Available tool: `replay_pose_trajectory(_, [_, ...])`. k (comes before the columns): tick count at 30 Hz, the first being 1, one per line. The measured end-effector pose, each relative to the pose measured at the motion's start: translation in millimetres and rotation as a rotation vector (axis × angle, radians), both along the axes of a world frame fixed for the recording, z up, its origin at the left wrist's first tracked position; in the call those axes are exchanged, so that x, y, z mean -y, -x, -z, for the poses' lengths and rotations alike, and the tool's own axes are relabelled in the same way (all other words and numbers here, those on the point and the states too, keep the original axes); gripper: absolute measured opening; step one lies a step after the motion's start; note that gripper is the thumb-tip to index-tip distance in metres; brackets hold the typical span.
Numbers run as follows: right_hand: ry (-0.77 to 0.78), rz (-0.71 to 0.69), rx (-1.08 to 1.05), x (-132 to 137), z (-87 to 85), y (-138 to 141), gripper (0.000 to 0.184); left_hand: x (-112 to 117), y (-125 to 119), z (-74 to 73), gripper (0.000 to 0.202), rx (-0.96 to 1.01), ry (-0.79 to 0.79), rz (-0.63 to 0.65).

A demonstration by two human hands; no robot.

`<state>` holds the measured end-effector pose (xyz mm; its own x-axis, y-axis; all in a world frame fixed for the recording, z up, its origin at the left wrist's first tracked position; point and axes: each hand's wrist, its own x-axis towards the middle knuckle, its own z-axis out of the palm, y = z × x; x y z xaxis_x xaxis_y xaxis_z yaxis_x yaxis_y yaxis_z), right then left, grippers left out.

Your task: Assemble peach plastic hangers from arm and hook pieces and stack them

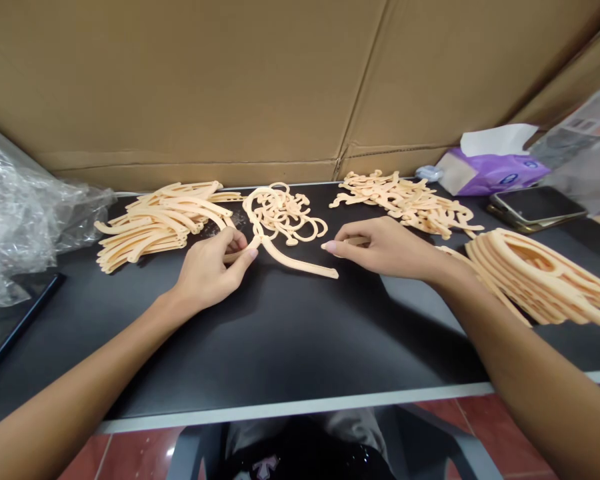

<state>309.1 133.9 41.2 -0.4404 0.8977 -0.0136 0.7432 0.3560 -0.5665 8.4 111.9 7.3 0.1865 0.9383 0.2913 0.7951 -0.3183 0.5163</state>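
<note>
While the left hand (211,270) grips one end of a curved plastic strip (295,261) lying on the black surface (290,340), the right hand (385,248) pinches a small plastic piece (357,241) between finger and thumb. The strip's far end points toward the right hand, just below a tangled pile of strips (283,213).

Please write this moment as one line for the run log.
left hand: holds peach plastic strip | right hand: pinches peach piece | nearby: tangled strips
</note>
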Motion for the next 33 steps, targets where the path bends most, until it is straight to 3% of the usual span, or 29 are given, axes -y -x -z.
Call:
replay_pose_trajectory(5, [0.038, -0.112, -0.094, 3.4, 4.6, 7.7, 0.038, 0.6, -2.0, -1.9, 0.023, 0.106, -0.026, 0.036])
replay_pose_trajectory(12, [0.033, -0.136, -0.079, 4.8, 11.8, 16.2, 0.034, 5.4, -4.5, -4.0, 0.022, 0.092, -0.018, 0.1])
replay_pose_trajectory(20, [-0.054, -0.166, 0.0, 5.9, 14.8, 21.9, 0.032, 11.2, -9.5, -5.5, 0.019, 0.046, -0.007, 0.149])
replay_pose_trajectory(26, [-0.077, -0.178, -0.004, 6.1, 17.6, 22.8, 0.03, 15.9, -13.1, -4.0, 0.032, -0.071, 0.008, 0.131])
replay_pose_trajectory(33, [-0.182, -0.198, -0.026, 12.4, 25.1, 31.1, 0.027, 18.0, -16.3, -5.7, 0.022, 0.003, -0.064, 0.165])
